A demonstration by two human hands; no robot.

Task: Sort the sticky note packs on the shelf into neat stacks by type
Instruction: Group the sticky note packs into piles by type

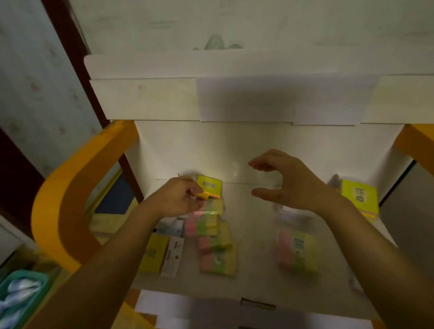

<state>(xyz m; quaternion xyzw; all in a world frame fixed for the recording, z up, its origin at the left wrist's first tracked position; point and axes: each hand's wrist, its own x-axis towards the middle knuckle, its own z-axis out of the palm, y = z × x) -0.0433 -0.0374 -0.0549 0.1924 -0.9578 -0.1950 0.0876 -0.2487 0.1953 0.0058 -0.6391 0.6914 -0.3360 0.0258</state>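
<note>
The left hand (180,198) is gripping a yellow sticky note pack (209,187) at the rear left of the shelf (252,207), above a column of pink-green-yellow packs (213,235). The right hand (283,180) is hovering open and empty, fingers curled. Another yellow pack (359,195) is lying at far right.

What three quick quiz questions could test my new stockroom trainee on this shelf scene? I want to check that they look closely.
1. True or false: the right hand grips a pack.
2. Which hand holds the yellow pack at the back left of the shelf?
3. The pink-green-yellow packs lie: A) in a rough line, B) in the teal basket.

Key: 1 false, its fingers are spread and empty; 2 the left hand; 3 A.
</note>
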